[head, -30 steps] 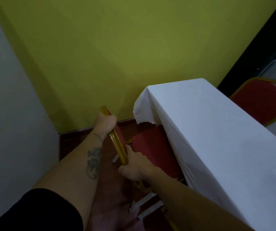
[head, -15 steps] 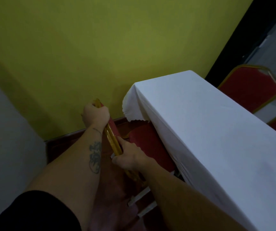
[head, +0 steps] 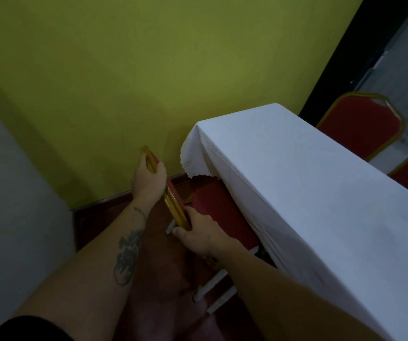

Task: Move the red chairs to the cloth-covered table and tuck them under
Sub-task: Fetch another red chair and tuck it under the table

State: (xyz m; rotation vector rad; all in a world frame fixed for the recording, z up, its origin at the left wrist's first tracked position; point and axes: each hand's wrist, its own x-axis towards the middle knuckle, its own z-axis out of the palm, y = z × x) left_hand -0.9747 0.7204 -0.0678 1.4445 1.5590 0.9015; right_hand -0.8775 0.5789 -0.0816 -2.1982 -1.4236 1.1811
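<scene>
A red-cushioned, gold-framed metal chair (head: pixel 212 207), judged rigid and light, is gripped at its backrest rail by the left hand (head: pixel 148 180) and right hand (head: pixel 201 233), fingers clenched, beside the white cloth-covered table (head: pixel 308 193).

Both bare forearms reach up from the lower frame; the left hand (head: pixel 148 181) and right hand (head: pixel 201 233) are each clenched at centre frame.

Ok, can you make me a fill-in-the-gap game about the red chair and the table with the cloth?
1. Both hands grip the gold-framed back of the red padded chair; the left hand sits nearer the ____ wall.
2. The chair's seat goes partly under the ____ tablecloth.
3. The right hand holds the chair's ____.

Missing words: yellow-green; white; back
</scene>
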